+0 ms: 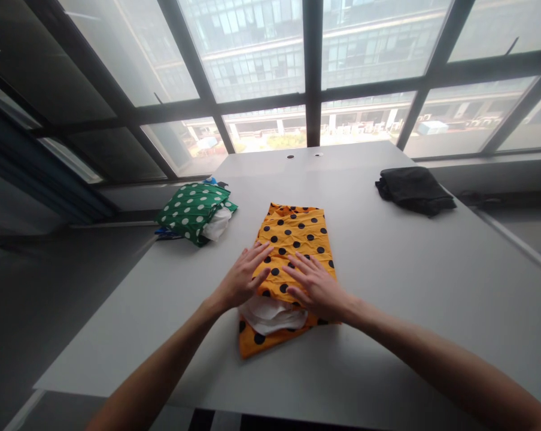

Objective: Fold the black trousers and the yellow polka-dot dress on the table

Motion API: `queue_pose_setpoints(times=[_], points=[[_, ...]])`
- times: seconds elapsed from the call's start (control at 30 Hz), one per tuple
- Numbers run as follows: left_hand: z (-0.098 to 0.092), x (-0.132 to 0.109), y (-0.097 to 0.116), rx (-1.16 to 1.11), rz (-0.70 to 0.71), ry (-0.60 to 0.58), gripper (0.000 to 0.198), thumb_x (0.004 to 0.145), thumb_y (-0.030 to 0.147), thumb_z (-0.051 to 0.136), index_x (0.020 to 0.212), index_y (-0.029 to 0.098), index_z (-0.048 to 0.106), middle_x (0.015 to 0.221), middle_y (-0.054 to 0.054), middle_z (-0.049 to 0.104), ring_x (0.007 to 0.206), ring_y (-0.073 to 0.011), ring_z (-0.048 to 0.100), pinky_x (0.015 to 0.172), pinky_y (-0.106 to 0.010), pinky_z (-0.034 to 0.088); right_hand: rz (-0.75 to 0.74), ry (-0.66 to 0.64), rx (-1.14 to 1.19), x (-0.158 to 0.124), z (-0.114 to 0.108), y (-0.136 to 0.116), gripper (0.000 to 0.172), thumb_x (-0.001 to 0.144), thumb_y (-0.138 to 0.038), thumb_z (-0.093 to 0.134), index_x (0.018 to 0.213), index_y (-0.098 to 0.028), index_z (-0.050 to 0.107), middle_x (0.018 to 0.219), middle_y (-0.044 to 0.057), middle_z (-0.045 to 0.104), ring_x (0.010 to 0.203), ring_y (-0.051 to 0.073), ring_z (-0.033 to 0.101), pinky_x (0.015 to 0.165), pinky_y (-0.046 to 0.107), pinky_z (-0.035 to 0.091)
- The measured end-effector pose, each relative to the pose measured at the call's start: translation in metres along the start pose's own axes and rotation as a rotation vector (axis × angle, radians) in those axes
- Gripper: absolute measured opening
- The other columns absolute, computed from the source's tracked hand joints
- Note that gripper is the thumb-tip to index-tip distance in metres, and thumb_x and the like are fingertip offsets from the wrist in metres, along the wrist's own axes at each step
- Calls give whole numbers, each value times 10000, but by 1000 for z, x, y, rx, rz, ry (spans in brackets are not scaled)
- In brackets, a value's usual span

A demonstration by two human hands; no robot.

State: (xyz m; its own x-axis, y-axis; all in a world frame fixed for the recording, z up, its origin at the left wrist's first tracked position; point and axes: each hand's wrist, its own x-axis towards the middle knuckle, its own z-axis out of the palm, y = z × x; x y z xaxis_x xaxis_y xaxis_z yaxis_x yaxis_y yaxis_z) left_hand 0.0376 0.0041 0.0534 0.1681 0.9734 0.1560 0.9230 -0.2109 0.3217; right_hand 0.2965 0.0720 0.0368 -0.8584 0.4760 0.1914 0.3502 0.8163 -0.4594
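A folded orange cloth garment [292, 230] with black polka dots lies on the white table in front of me. White fabric [270, 314] shows at its near end, between the upper fold and a dotted flap beneath. My left hand [243, 278] rests at the cloth's left edge, fingers stretched forward. On the right part of the cloth lies my right hand [315, 284], palm down with its fingers spread. Neither hand grips the fabric.
On the table's left edge sits a bundled green cloth [192, 206] with white dots, white and blue fabric poking out. A folded black cloth [414, 190] lies at the right. The white table [364, 359] reaches to large windows with dark frames.
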Motion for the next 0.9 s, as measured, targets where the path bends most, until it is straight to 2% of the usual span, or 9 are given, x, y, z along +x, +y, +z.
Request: queue_pose_setpoints(times=[0.13, 0.23, 0.3, 0.4, 0.5, 0.63, 0.77, 0.83, 0.9], points=[[6, 53, 0, 15, 19, 46, 525, 1072, 365, 433, 1559, 176, 489, 1638, -129, 440, 1551, -277, 345, 1283, -517, 252, 177, 137, -54, 37, -10, 31, 564, 1096, -430, 366, 1601, -191, 445, 1707, 131, 295, 1605, 277, 181, 1294, 524, 152], [33, 81, -1, 60, -13, -16, 542, 1067, 389, 455, 1551, 149, 499, 1650, -156, 411, 1569, -311, 298, 1278, -535, 253, 276, 121, -117, 56, -1, 59, 566, 1081, -420, 416, 1602, -199, 444, 1725, 140, 234, 1615, 306, 114, 1288, 558, 108], [52, 88, -3, 91, -33, -37, 572, 1059, 442, 483, 1563, 172, 488, 1670, -150, 376, 1580, -330, 264, 1284, -559, 216, 302, 89, -137, 60, 8, 74, 581, 1070, -436, 444, 1603, -206, 440, 1732, 142, 209, 1618, 311, 82, 1285, 570, 78], [65, 85, -7, 108, -37, -17, 573, 1061, 479, 478, 1574, 222, 479, 1690, -121, 346, 1588, -322, 240, 1291, -564, 180, 290, 89, -107, 60, 15, 87, 580, 1060, -444, 460, 1586, -201, 463, 1730, 145, 222, 1618, 297, 89, 1289, 549, 77], [56, 76, -3, 75, -23, -22, 591, 1064, 506, 467, 1579, 217, 472, 1686, -123, 355, 1589, -321, 238, 1286, -557, 210, 336, 216, 5, 69, 5, 100, 554, 1027, -388, 514, 1533, -163, 521, 1702, 173, 291, 1600, 304, 179, 1289, 516, 134], [41, 57, 19, 48, 67, -68, 616, 1054, 563, 469, 1599, 277, 445, 1705, -87, 319, 1593, -332, 221, 1284, -578, 211, 641, 441, 441, 100, -30, 130, 511, 902, -273, 658, 1392, -138, 607, 1541, 182, 522, 1479, 302, 409, 1228, 415, 317], [48, 32, 42, 50, 167, -210, 629, 1037, 604, 483, 1618, 384, 386, 1726, -34, 270, 1599, -359, 185, 1270, -645, 165, 833, 385, 719, 128, -61, 159, 267, 861, -234, 668, 1107, -130, 665, 1097, 144, 728, 1043, 263, 693, 865, 339, 574], [55, 24, 46, 53, 173, -220, 632, 1035, 599, 490, 1624, 414, 358, 1735, -13, 241, 1604, -365, 158, 1270, -659, 130, 878, 332, 825, 135, -69, 168, 177, 852, -215, 674, 1013, -144, 653, 935, 96, 722, 833, 207, 705, 717, 297, 580], [59, 20, 47, 55, 172, -204, 627, 1039, 582, 492, 1627, 424, 345, 1739, 1, 231, 1608, -359, 142, 1276, -652, 105, 907, 278, 917, 139, -74, 175, 155, 837, -200, 700, 975, -156, 645, 851, 62, 700, 724, 172, 686, 660, 279, 574]])
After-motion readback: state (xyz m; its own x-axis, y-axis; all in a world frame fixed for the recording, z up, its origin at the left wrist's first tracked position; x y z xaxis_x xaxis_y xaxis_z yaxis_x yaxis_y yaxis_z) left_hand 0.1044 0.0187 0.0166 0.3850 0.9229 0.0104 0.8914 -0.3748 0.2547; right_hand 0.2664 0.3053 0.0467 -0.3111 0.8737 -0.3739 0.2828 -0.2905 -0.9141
